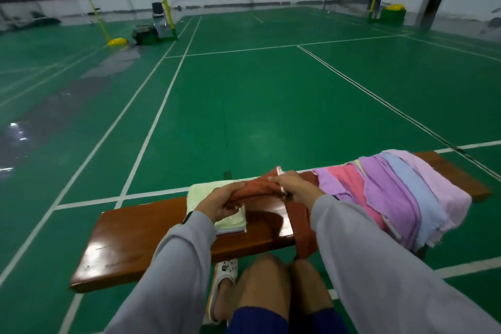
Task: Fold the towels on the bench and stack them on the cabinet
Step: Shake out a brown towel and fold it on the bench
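Your tabletop (130,241) carries the unfolded pile (401,192) and folded towels (206,195). Both hands, left (219,202) and right (295,184), grip the rust towel (257,188); its trailing end could drag floorward and skew the fold.

I see a rust-brown towel (254,187) bunched and lifted just above the glossy wooden bench (130,241), one end trailing over the near edge. Left of it, a pale green folded towel (202,192) lies flat on the bench atop at least one other folded piece. At the right, unfolded towels (393,192) in pink, purple, blue and lilac drape overlapping across the bench and hang over its near side.
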